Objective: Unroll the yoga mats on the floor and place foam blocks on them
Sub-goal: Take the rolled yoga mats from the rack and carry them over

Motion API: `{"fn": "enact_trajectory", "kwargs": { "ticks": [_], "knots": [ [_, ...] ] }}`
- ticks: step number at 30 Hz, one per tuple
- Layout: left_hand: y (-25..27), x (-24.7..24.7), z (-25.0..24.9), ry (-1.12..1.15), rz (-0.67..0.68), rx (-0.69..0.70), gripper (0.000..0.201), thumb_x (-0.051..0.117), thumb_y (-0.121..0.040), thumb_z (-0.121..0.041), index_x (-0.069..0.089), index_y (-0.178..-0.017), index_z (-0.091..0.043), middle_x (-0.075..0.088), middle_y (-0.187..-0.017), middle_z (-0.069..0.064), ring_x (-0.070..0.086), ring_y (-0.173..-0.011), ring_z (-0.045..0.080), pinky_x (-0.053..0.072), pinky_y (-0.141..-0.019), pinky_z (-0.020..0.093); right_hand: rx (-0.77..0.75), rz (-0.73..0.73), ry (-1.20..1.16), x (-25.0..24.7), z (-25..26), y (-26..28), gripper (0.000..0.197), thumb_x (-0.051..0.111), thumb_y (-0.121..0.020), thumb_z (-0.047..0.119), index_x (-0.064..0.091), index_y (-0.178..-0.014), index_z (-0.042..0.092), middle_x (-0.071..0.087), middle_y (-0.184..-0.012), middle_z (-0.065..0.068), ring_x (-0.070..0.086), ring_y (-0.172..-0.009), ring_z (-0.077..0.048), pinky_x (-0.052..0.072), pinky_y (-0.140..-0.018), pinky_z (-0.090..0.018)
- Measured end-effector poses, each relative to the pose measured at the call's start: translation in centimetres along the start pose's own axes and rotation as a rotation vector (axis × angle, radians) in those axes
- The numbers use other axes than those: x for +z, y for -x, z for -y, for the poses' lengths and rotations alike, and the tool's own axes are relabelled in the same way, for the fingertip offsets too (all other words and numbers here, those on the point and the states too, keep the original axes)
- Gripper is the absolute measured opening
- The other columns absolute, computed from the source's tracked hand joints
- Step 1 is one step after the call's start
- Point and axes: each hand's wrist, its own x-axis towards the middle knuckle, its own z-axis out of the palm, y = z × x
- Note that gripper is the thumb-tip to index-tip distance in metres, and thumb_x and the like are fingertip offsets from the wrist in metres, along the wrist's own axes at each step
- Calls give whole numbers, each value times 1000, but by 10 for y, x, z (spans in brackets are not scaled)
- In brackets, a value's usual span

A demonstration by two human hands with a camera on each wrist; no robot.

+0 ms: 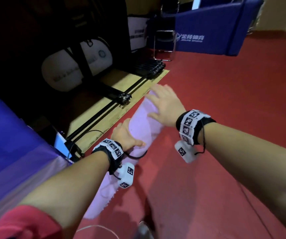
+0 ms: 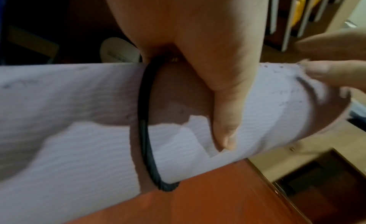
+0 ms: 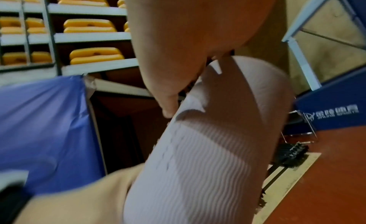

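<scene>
A rolled lilac yoga mat (image 1: pixel 145 121) with a wavy ribbed surface (image 3: pixel 198 164) is held slanted above the red floor (image 1: pixel 225 118). My left hand (image 1: pixel 126 137) grips its middle, thumb (image 2: pixel 223 102) across the front and fingers hidden behind. A black elastic band (image 2: pixel 143 117) loops round the roll beside that thumb. My right hand (image 1: pixel 164 104) lies on the far end of the roll with fingers spread and straight; its thumb (image 3: pixel 168 102) touches the mat's edge. Yellow foam blocks (image 3: pixel 89 26) sit in pairs on grey shelves in the right wrist view.
A blue cloth-covered surface (image 1: pixel 9 144) stands close on the left. A wooden board with black rails (image 1: pixel 114 100) lies just past the mat, white bags (image 1: pixel 76 66) behind it. A blue padded barrier (image 1: pixel 225 31) and a metal chair frame (image 1: pixel 164 47) stand farther off.
</scene>
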Motion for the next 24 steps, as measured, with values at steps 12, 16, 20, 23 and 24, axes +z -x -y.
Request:
{"fn": "enact_trajectory", "kwargs": {
  "ticks": [12, 16, 20, 23, 24],
  "knots": [
    [-78, -13, -29, 464, -152, -18, 87, 100, -48, -20, 45, -115, -33, 61, -108, -22, 59, -102, -2, 46, -83, 13, 106, 13, -305, -22, -88, -112, 81, 71, -66, 71, 60, -128, 20, 49, -116, 1, 42, -110, -23, 39, -97, -42],
    [-64, -11, -38, 515, -237, -99, 118, 101, -33, -44, 42, -134, -27, 60, -122, -16, 57, -115, 6, 48, -99, 37, -26, 36, -372, -42, -87, -125, 66, 80, -59, 64, 64, -97, 13, 51, -104, 4, 49, -95, -18, 44, -86, -36],
    [-10, 19, -50, 540, -391, -196, 118, 102, -39, -30, 38, -138, -23, 54, -125, -13, 53, -117, 9, 45, -95, 29, -209, 150, -421, -51, -73, -104, 58, 87, -54, 55, 57, -85, 16, 53, -90, 6, 53, -78, -15, 45, -64, -32],
    [46, 55, -68, 556, -522, -325, 118, 102, -39, -27, 38, -138, -22, 55, -123, -12, 54, -116, 12, 44, -94, 29, -380, 251, -420, -51, -62, -68, 57, 84, -59, 51, 56, -95, 17, 58, -92, 3, 58, -78, -17, 46, -62, -32],
    [69, 70, -79, 544, -577, -372, 117, 101, -38, -28, 39, -137, -22, 56, -122, -10, 55, -113, 13, 44, -92, 28, -458, 282, -395, -51, -58, -52, 60, 81, -61, 54, 56, -104, 21, 61, -99, 3, 59, -86, -20, 48, -68, -33]
  ]
}}
